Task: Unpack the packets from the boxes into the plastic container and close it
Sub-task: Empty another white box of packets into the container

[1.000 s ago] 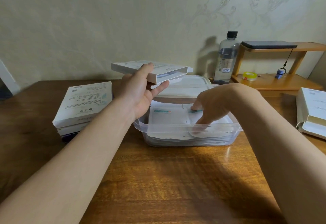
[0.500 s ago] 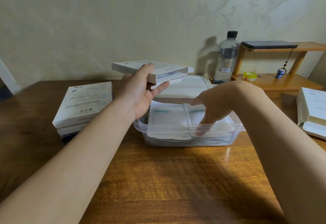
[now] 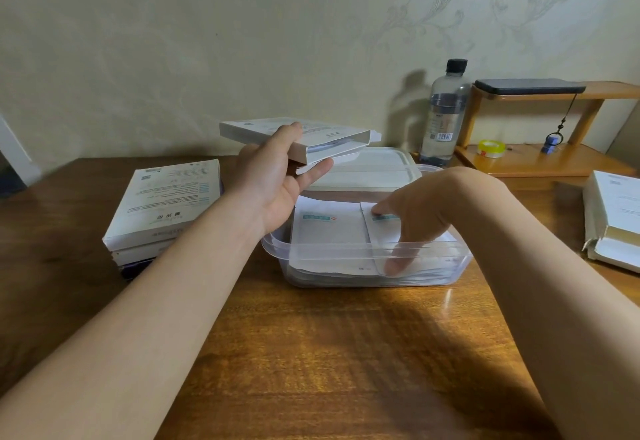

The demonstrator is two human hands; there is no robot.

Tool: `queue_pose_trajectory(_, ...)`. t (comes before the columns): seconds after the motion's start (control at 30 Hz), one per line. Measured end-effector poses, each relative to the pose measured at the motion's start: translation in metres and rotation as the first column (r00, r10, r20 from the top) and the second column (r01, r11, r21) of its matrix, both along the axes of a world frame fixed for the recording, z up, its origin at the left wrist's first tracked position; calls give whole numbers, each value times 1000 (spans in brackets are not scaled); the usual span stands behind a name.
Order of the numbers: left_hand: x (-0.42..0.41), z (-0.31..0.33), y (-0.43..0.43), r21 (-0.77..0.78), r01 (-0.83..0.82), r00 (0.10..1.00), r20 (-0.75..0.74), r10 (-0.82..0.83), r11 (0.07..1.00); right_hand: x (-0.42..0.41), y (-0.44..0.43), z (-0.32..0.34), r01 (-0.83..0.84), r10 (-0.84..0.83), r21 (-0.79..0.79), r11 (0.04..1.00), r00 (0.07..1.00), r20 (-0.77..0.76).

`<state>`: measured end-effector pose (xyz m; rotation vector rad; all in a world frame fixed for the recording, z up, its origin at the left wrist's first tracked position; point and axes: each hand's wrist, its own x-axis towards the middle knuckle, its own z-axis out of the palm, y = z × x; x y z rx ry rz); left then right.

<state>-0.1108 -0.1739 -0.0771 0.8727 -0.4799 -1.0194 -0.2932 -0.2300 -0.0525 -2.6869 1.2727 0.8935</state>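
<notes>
Now, left hand [image 3: 273, 185] round white box [image 3: 329, 133], right hand [image 3: 427, 212] relaxed on teal-labelled packets [image 3: 329, 236].

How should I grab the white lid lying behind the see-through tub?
Probably by its right edge, coming in from the right. The lid lies flat behind the container, so pinch its rim, thumb on top. Its left end sits under the box that the left hand holds.
</notes>
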Motion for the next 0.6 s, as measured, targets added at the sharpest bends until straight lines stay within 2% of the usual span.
queue_pose_trajectory(0.23, -1, 0, 2, 2, 0, 1000, -3, 0, 1000, 0, 7, 8, 15, -14, -18, 1000, 998, 58)
queue_pose_trajectory(0.33, -1, 2, 3, 5, 5, 1000, -6, -5, 1000, 1, 17, 21, 17, 10, -91, 996, 957, 289)
queue_pose_trajectory(0.43, -2, 5, 5, 16, 25, 1000, -19, -25, 1000, 3, 23, 31, 63, 41, -173, 983, 843, 536)
queue_pose_trajectory(0.6, -3, 7, 7, 1, 46, 998, -35, -46, 999, 6, 24, 31, 113, 51, -204, 972, 751, 659)
